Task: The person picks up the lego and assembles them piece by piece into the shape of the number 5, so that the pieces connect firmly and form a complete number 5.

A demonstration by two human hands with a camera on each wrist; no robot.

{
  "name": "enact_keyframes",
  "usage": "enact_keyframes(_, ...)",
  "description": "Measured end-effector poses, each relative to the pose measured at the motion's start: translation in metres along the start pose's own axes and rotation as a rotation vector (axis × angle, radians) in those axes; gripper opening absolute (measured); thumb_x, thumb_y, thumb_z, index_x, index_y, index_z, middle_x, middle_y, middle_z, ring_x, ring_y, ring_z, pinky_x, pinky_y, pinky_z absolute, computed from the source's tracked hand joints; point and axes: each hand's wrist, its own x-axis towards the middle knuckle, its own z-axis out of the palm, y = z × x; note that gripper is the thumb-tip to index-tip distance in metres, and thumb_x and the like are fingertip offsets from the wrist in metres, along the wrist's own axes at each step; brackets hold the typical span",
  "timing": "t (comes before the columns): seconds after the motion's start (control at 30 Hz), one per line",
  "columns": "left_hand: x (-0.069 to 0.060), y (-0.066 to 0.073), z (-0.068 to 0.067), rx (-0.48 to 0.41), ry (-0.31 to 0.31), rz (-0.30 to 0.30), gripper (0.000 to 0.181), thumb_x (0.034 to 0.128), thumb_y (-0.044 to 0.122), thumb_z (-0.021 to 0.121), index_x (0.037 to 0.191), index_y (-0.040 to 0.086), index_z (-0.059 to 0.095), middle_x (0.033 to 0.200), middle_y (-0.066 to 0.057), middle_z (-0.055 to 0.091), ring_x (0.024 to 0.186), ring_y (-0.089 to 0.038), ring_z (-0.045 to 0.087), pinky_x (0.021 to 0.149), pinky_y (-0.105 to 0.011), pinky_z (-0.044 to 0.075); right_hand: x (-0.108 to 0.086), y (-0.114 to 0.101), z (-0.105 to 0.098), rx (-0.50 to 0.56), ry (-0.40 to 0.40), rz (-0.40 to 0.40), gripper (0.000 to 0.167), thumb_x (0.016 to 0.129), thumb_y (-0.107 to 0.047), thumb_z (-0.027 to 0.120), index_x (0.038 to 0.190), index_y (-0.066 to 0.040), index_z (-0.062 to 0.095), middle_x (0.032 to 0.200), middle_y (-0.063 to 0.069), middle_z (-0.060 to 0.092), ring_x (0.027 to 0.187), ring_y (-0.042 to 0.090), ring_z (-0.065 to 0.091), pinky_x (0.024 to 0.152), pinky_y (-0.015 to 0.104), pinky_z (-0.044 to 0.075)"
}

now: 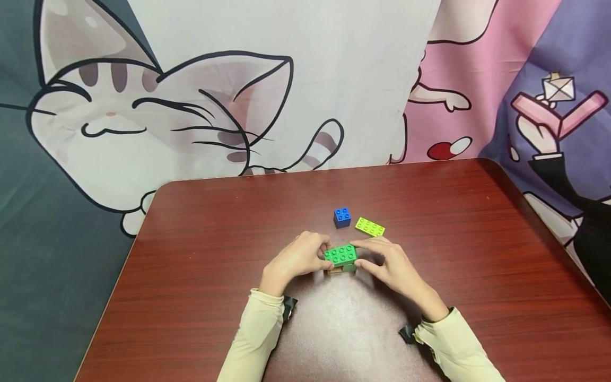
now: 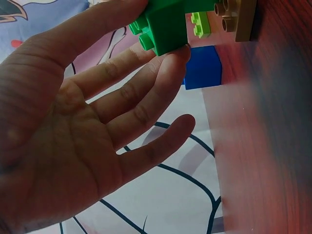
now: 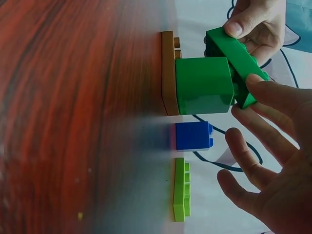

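A long green building brick is between my two hands. My left hand pinches its left end with thumb and fingers. At the other end, my right hand holds it between thumb and fingertips. In the right wrist view the brick slants over a taller green block, its lower end close against the studs; whether they are joined, I cannot tell. That block stands on a brown plate with studs showing past one side. In the left wrist view, the little finger of my left hand extends away from the brick.
Beyond the hands sit a blue brick and, to its right, a flat lime-green brick. The reddish-brown table ends at a back edge before a cartoon-printed cloth.
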Motion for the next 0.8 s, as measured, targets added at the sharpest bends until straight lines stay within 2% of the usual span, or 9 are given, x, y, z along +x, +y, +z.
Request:
enact_keyframes(0.23,-0.0011,0.0031,-0.0015,0.037,0.006,0.022,0.019,0.0748,0.017,0.075,0.088,0.009,0.064,0.077,-0.002,0.063,0.068,-0.009,0.058,0.062,-0.023,0.046,-0.0007,0.0010,-0.0010,0.065,-0.020,0.013,0.041,0.072,-0.006,0.079,0.111,-0.004,0.066,0.101,0.008,0.067,0.079,0.022,0.066,0.070,0.038,0.052)
enact_keyframes(0.57,-0.0013,0.0049,0.0003,0.049,0.016,0.022,0.019,0.0740,0.016,0.075,0.086,0.009,0.061,0.078,-0.003,0.061,0.066,-0.006,0.054,0.060,-0.022,0.044,-0.0018,0.0010,-0.0026,0.034,-0.046,0.021,0.041,0.072,-0.006,0.078,0.111,-0.003,0.065,0.100,0.008,0.068,0.079,0.020,0.066,0.071,0.038,0.052)
enact_keyframes(0.8,-0.0007,0.0050,-0.0003,0.067,0.024,0.026,0.020,0.0741,0.016,0.075,0.087,0.009,0.061,0.079,-0.003,0.061,0.067,-0.006,0.054,0.062,-0.022,0.045,-0.0016,0.0029,-0.0020,0.053,-0.050,0.027,0.042,0.072,-0.005,0.078,0.112,-0.003,0.065,0.097,0.008,0.068,0.077,0.018,0.066,0.068,0.038,0.053)
